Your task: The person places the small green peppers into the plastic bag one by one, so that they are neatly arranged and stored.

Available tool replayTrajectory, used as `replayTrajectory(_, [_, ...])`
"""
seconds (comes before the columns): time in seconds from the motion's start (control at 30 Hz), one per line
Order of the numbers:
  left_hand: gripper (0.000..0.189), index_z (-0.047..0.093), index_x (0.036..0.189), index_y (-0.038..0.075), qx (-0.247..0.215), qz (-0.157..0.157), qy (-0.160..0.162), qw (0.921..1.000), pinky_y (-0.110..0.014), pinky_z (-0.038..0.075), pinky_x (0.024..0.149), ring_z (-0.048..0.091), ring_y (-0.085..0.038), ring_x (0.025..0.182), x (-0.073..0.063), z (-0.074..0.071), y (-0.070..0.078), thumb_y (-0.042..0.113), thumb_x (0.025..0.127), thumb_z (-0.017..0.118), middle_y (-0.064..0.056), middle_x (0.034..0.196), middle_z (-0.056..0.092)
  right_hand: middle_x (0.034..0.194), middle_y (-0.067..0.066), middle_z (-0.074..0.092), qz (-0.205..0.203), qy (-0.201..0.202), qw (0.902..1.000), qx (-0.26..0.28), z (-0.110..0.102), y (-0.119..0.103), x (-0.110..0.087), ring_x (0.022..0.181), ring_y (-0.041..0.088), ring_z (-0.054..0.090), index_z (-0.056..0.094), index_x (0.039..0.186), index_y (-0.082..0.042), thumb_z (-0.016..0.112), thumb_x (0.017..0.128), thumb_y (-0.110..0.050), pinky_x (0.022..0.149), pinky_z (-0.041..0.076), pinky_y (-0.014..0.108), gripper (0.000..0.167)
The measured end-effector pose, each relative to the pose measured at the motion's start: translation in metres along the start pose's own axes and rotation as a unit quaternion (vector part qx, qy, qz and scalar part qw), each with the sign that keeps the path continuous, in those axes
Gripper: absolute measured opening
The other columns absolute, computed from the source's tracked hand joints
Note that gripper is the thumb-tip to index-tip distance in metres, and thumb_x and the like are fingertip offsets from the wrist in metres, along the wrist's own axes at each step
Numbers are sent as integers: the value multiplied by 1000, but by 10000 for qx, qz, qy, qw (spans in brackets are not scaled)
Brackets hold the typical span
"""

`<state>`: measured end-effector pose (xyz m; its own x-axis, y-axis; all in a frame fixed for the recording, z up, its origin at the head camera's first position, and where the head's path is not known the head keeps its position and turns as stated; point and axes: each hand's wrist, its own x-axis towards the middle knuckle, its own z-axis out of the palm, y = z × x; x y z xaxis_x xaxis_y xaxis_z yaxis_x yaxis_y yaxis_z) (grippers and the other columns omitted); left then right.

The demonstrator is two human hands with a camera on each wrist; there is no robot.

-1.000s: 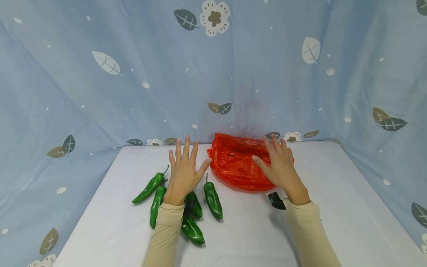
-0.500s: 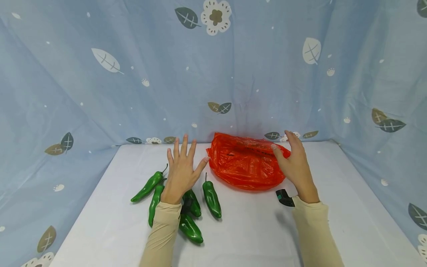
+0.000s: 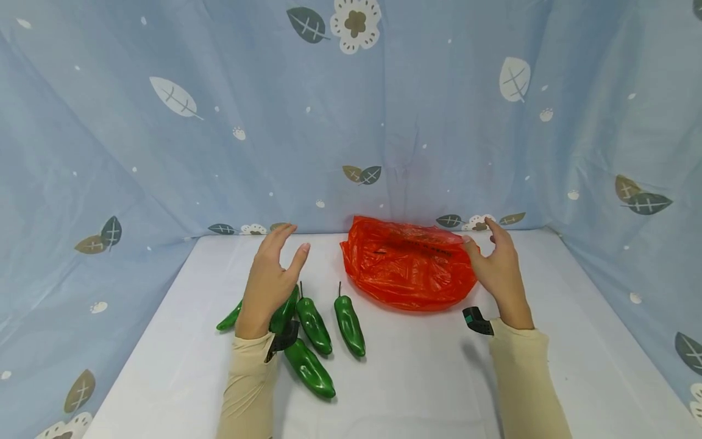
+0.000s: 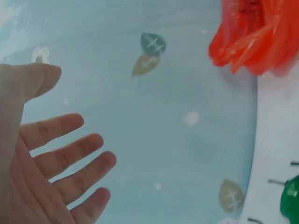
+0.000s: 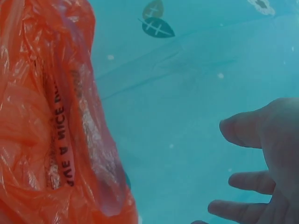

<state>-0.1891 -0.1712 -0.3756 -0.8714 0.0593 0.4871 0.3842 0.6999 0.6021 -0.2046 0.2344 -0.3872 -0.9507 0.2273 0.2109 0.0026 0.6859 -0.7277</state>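
Observation:
My left hand [image 3: 269,280] hovers over the green peppers at the left, thumb apart from the fingers and nothing held. At the right, my right hand [image 3: 499,268] is raised beside the end of a red plastic bag [image 3: 408,268], also holding nothing. Printed lettering shows on the bag [image 5: 60,135] in the right wrist view. One green pepper [image 3: 349,326] lies just left of the bag; another pepper [image 3: 314,326] is beside it, and a third pepper [image 3: 309,369] lies nearer the front. My left hand and wrist partly hide more peppers behind them.
A white table [image 3: 406,390] carries everything. Behind it hangs a blue curtain [image 3: 307,134] with leaf and flower prints, which also closes in both sides. Small black wrist cameras stick out by the left cuff [image 3: 285,336] and the right cuff [image 3: 477,321].
My left hand has moved left and turned from palm-down with spread fingers to more sideways. The right hand has drawn right, off the bag's front. Bag and peppers stay put.

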Motion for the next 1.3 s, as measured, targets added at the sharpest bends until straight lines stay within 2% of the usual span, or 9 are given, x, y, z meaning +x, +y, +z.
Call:
replayTrajectory(0.17, [43, 60, 143, 8, -297, -206, 422, 9985, -58, 42, 115, 54, -37, 137, -3, -16, -10, 27, 104, 62, -17, 145, 59, 169, 25, 25, 495, -109, 9987, -33, 2, 7, 4, 146, 52, 38, 20, 166, -8, 53, 104, -42, 100, 49, 70, 78])
replayTrajectory(0.33, [39, 63, 138, 6, -496, -461, 763, 9948, -55, 44, 110, 60, -36, 128, -6, -26, -16, 25, 104, 62, -18, 136, 64, 168, 27, 25, 827, -255, 9962, 4, 5, 16, 9, 146, 53, 38, 18, 166, -7, 52, 104, -41, 101, 50, 69, 78])
replayTrajectory(0.47, [37, 66, 135, 5, -540, -658, 928, 9920, -51, 45, 109, 63, -34, 124, -8, -33, -21, 25, 104, 62, -17, 135, 67, 168, 27, 24, 1050, -434, 9935, 33, 8, 21, 12, 146, 53, 39, 15, 166, -7, 51, 105, -40, 101, 50, 67, 78])
replayTrajectory(0.77, [38, 66, 135, 4, -597, -1146, 1101, 9855, -53, 46, 111, 63, -35, 125, -13, -48, -38, 25, 104, 62, -18, 135, 67, 166, 32, 23, 1316, -849, 9876, -81, 11, 35, 20, 143, 55, 40, 11, 165, -2, 48, 107, -41, 107, 47, 66, 80])
replayTrajectory(0.97, [40, 65, 135, 2, -328, -1593, 1058, 9810, -52, 49, 108, 64, -38, 123, -18, -54, -52, 27, 104, 61, -21, 132, 68, 165, 35, 22, 1525, -1238, 9802, -266, 13, 42, 22, 141, 55, 40, 7, 165, -1, 48, 107, -41, 107, 48, 66, 81])
replayTrajectory(1.17, [44, 65, 136, 3, -325, -2217, 691, 9721, -51, 51, 106, 65, -39, 125, -21, -54, -64, 34, 105, 59, -19, 137, 67, 163, 37, 24, 1521, -1585, 9751, -314, 15, 47, 22, 142, 56, 37, 6, 164, 3, 49, 107, -38, 109, 46, 65, 82])
replayTrajectory(1.3, [46, 62, 139, 1, -94, -2483, 390, 9679, -53, 52, 105, 64, -40, 126, -23, -53, -73, 32, 105, 57, -22, 138, 65, 162, 37, 25, 1477, -1748, 9729, -338, 18, 51, 22, 142, 55, 37, 5, 163, 3, 49, 107, -38, 110, 46, 65, 83])
